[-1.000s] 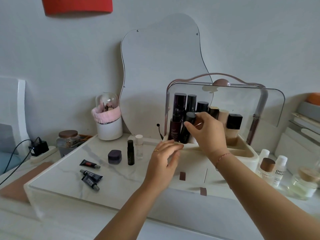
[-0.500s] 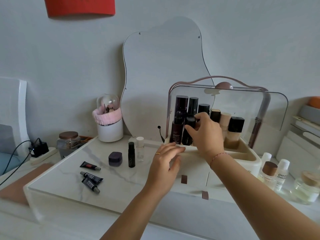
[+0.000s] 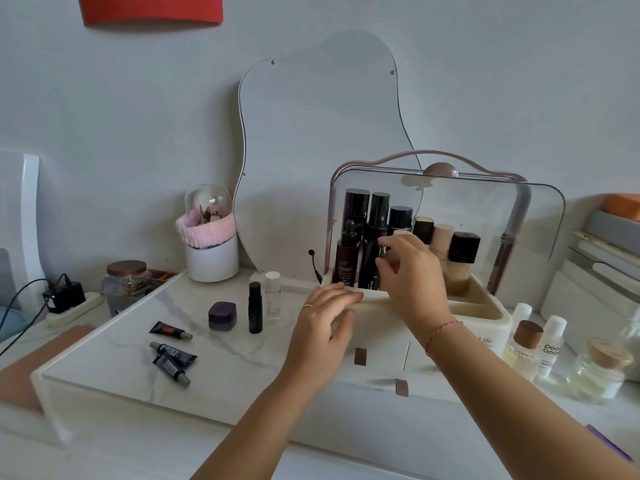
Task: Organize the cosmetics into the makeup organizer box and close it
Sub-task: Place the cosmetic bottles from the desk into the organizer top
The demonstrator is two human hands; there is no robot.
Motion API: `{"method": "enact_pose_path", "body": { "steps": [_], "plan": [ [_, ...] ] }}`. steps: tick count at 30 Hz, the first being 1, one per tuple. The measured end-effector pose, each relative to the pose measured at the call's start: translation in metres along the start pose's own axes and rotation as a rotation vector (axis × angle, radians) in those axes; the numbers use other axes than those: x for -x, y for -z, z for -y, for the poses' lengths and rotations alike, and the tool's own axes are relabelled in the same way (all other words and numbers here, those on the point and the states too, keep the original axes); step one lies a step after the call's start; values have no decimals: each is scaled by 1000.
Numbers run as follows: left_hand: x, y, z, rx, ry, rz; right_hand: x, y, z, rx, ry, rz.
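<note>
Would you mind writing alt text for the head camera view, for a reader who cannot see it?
A person's right hand reaches among dark bottles standing in an open cream makeup organizer box, while the left hand rests against its front edge. Three small tubes, a purple jar and two slim vials remain on the marble tray.

Three tubes [image 3: 171,351]; one dark jar [image 3: 222,315]; two upright vials [image 3: 255,307]; one organizer box [image 3: 485,318]; two hands [image 3: 323,327].
</note>
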State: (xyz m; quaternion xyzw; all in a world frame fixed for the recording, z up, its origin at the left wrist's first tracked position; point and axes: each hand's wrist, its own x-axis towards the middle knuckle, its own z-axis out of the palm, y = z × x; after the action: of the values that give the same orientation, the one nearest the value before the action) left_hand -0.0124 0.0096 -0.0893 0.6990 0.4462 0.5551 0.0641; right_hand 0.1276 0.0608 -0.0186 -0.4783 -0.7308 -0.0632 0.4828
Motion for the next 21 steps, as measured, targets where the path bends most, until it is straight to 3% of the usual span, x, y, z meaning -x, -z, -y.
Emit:
{"method": "enact_pose_path", "body": {
  "steps": [4, 6, 8, 10, 12, 18, 21],
  "plan": [
    [1, 0, 0, -3, -13, 1, 7, 14, -15, -46, -122, -206],
    [0, 0, -1, -1, -6, 1, 3, 18, -29, -54, -305, -88],
    [1, 0, -3, -2, -3, 0, -3, 18, -38, -58, -417, 159],
    [1, 0, -3, -2, -6, -3, -6, 13, -43, -44, -403, 312],
    [1, 0, -2, -7, 2, -3, -9, 9, -42, -37, -380, 337],
    [2, 1, -5, -19, 17, 20, -6, 10, -29, 40, -414, 336],
    [2, 2, -2, -40, 14, 32, 12, 24, -22, 2, -355, 186]
  ]
}}
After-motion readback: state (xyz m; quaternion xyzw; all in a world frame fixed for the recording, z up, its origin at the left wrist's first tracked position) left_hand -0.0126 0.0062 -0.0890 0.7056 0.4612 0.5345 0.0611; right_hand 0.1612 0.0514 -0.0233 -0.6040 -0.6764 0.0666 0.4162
